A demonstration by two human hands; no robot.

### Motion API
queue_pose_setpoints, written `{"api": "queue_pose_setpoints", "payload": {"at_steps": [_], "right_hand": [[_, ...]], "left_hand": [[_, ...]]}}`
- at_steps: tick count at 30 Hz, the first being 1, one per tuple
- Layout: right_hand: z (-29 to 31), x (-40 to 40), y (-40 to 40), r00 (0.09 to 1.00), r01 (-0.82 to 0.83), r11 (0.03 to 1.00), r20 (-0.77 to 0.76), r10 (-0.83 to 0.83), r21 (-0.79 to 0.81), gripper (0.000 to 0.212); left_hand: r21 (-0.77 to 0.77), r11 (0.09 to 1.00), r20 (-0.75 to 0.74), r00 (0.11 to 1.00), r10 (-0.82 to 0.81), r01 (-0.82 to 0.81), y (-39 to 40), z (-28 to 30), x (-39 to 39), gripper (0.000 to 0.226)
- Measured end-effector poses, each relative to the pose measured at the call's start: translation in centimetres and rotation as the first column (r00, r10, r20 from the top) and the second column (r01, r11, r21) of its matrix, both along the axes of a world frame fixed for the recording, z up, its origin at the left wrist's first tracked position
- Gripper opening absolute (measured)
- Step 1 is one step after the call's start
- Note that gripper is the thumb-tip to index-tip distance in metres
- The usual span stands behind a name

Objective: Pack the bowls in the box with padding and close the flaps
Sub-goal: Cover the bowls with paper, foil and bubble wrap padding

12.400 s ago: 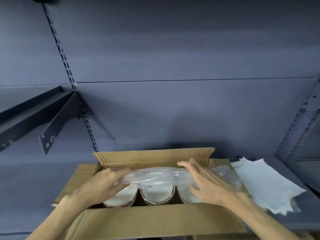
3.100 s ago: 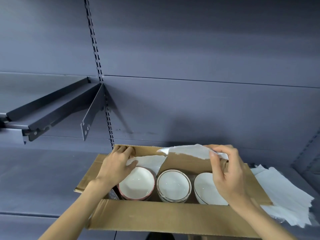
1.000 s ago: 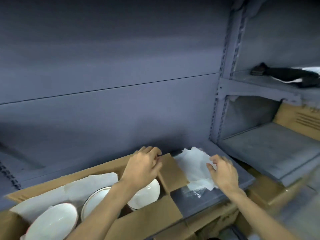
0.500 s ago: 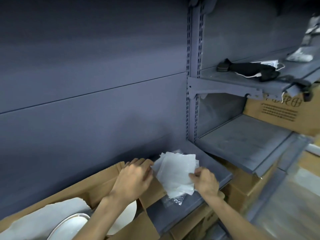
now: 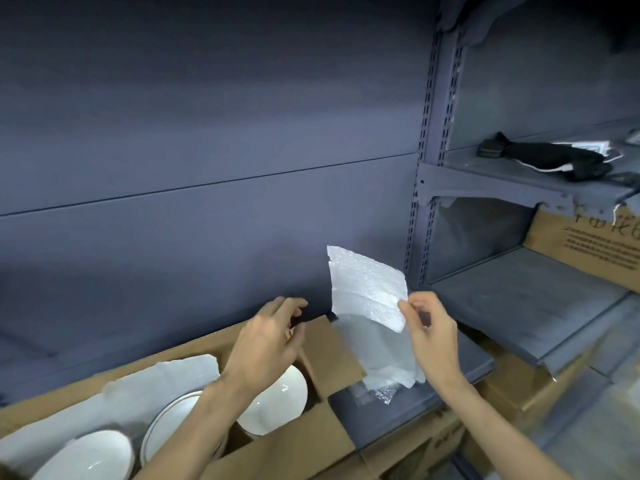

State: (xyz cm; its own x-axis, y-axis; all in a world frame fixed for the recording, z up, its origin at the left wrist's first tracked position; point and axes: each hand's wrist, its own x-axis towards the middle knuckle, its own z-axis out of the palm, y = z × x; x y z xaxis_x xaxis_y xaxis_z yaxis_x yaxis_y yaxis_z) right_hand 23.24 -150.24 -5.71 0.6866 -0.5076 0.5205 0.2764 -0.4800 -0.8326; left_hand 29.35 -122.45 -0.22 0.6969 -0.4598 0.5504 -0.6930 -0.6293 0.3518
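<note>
At about 7 o'clock, nearest the camera, three white bowls [image 5: 273, 400] sit side by side in the open cardboard box [image 5: 284, 448], so the loading looks done. A foam sheet [image 5: 166, 379] already lines the far wall behind them at 8 o'clock. Over the box's right end, the left hand [image 5: 266, 341] hovers with its fingers loosely curled, gripping nothing that can be made out. At 5 o'clock, just beyond the box, the right hand [image 5: 429, 327] pinches a fresh padding sheet [image 5: 367, 289] lifted off the stack of sheets [image 5: 384, 355] on the shelf [image 5: 460, 372]. Left to do, I judge: placing more padding and closing the flaps [image 5: 332, 351], which stand open.
</note>
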Motion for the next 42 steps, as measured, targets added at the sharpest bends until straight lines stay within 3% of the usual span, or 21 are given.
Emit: {"api": "queue_pose_setpoints", "payload": {"at_steps": [3,7,9,12,13,17,20,22,25,30,35,42], "right_hand": [[3.0,0.2,2.2,0.987,-0.136,0.990,0.075,0.139,-0.042,0.009],[6.0,0.9,6.2,0.945,-0.301,0.944,0.090,0.315,-0.136,0.014],[6.5,1.5,8.1,0.923,-0.361,0.915,0.072,0.378,-0.183,0.013],[6.1,2.6,10.6,0.910,-0.404,0.890,0.009,0.415,-0.211,0.016],[5.8,3.0,11.4,0.909,-0.408,0.884,-0.009,0.417,-0.227,0.019],[4.8,4.6,14.5,0.895,-0.439,0.836,-0.087,0.437,-0.328,0.028],[4.1,5.8,16.0,0.902,-0.431,0.801,-0.160,0.402,-0.415,0.015],[3.5,6.6,16.3,0.914,-0.405,0.799,-0.197,0.354,-0.444,0.005],[2.3,7.3,16.1,0.924,-0.381,0.797,-0.223,0.310,-0.468,0.008],[1.1,7.7,15.3,0.916,-0.389,0.793,-0.288,0.279,-0.469,0.010],[0.2,7.8,14.9,0.887,-0.399,0.737,-0.435,0.159,-0.546,0.011],[-0.4,7.6,15.6,0.899,-0.334,0.661,-0.438,0.009,-0.672,0.006]], "left_hand": [[-0.220,0.970,-0.148,0.986,0.074,-0.106,1.5,1.9,-0.3,0.053],[-0.450,0.890,-0.149,0.989,0.000,-0.068,4.3,5.0,-0.8,0.097],[-0.462,0.882,-0.129,0.991,0.041,-0.097,6.1,6.0,-1.2,0.083],[-0.377,0.904,-0.051,0.979,0.198,-0.203,8.7,6.1,-1.9,0.021],[-0.366,0.902,-0.045,0.973,0.227,-0.228,9.6,5.7,-2.1,0.010],[-0.255,0.900,-0.066,0.935,0.348,-0.353,12.1,3.5,-2.3,0.021],[-0.192,0.883,-0.086,0.904,0.419,-0.428,12.8,1.6,-2.0,0.019],[-0.161,0.888,-0.131,0.902,0.412,-0.430,13.0,0.4,-2.0,0.013],[-0.113,0.925,-0.186,0.922,0.340,-0.364,13.2,-1.0,-2.0,0.007],[0.025,0.926,-0.067,0.924,0.377,-0.376,13.3,-2.1,-1.4,0.011],[0.247,0.870,-0.013,0.896,0.444,-0.427,12.7,-3.0,-0.7,0.020],[0.453,0.753,0.050,0.857,0.513,-0.477,11.7,-3.5,0.0,0.026]]}}
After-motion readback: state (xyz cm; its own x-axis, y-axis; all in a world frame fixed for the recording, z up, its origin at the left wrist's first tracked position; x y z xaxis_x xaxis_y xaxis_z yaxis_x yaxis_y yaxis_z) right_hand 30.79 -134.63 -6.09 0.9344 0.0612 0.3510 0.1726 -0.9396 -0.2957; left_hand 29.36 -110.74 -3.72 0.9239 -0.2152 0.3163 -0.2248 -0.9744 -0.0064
